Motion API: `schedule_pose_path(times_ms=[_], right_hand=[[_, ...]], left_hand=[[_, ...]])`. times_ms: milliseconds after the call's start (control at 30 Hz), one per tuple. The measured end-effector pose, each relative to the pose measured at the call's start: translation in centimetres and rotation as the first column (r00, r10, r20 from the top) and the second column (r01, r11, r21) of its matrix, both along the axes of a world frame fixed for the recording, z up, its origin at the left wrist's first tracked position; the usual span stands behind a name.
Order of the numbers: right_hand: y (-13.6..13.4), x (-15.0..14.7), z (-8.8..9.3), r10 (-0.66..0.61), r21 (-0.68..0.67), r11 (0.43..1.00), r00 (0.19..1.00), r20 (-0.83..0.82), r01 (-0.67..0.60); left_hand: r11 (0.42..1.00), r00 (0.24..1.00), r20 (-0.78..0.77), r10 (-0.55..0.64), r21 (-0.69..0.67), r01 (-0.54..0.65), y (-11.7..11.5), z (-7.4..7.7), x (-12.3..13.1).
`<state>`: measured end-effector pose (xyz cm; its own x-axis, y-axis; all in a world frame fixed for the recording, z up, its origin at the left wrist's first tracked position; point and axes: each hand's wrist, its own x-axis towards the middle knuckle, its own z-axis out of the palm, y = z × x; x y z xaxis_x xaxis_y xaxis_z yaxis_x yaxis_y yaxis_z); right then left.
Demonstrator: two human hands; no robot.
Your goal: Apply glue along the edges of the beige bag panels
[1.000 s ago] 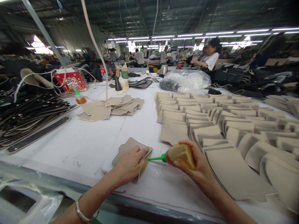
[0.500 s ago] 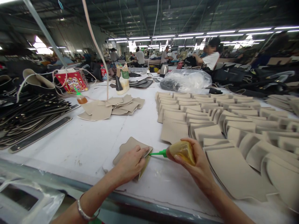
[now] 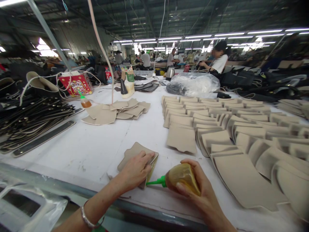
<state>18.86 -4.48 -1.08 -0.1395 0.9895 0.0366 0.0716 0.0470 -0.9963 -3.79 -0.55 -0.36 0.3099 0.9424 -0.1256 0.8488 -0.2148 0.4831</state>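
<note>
My left hand (image 3: 138,167) lies on a beige leather-like piece (image 3: 131,154) near the table's front edge, fingers pressing it down close together. A strip along the piece's right side looks wet and yellowish. My right hand (image 3: 201,190) is wrapped round a squeeze bottle (image 3: 182,177) of amber liquid, tilted on its side. Its green nozzle points left, and the tip touches or nearly touches the lower right corner of the piece, just below my left fingers.
Rows of beige pieces (image 3: 243,180) cover the right of the white table (image 3: 96,141). Farther back are loose beige pieces (image 3: 103,114), a second bottle (image 3: 85,102) and a plastic bag (image 3: 193,84). Black strips (image 3: 31,124) are heaped at left. People sit beyond.
My right hand has moved toward me and slightly left with the bottle, its tip sliding down the piece's right side to the lower corner. My left hand has stayed nearly still.
</note>
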Motion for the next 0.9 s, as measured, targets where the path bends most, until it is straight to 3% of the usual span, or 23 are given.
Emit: schedule_pose_path(times_ms=[100,200,267,333,433,533,600,667,800,900], right_hand=[[0.3,0.1,-0.1,-0.046,-0.040,0.998,0.994,-0.096,0.042],[1.3,1.0,-0.6,-0.109,-0.183,0.982,0.931,-0.348,0.047],[2.0,1.8,-0.5,-0.238,-0.349,0.936,0.817,-0.526,0.048],[2.6,2.6,0.0,-0.411,-0.500,0.864,0.659,-0.630,0.062],[3.1,3.5,1.5,-0.612,-0.641,0.762,0.432,-0.663,0.095],[3.4,4.4,3.2,-0.683,-0.697,0.713,0.294,-0.668,0.073],[3.5,5.2,4.2,-0.684,-0.695,0.718,0.228,-0.693,0.038],[3.4,6.2,5.2,-0.675,-0.682,0.731,0.156,-0.721,0.012],[2.6,9.7,7.1,-0.593,-0.595,0.801,-0.045,-0.804,0.062],[2.1,13.7,7.8,-0.421,-0.441,0.882,-0.143,-0.896,0.165]], left_hand=[[1.000,1.000,0.006,0.008,0.005,-0.008,0.1,0.0,0.1],[0.999,0.997,0.067,0.034,-0.010,-0.034,0.2,0.0,0.0],[0.997,0.988,0.137,0.078,-0.007,-0.078,0.3,-0.1,-0.6],[0.978,0.970,0.154,0.190,0.052,-0.200,0.3,-0.4,-1.6],[0.888,0.906,0.017,0.424,0.187,-0.419,0.7,-0.8,-3.6],[0.874,0.873,-0.057,0.485,0.076,-0.480,1.3,-1.0,-5.2],[0.886,0.886,0.072,0.458,-0.118,-0.448,1.7,-0.6,-5.9],[0.861,0.839,0.250,0.483,-0.309,-0.404,2.0,0.2,-6.6],[0.763,0.622,0.477,0.621,-0.550,-0.339,2.4,2.1,-7.6],[0.766,0.425,0.645,0.635,-0.595,-0.242,3.0,2.8,-6.2]])
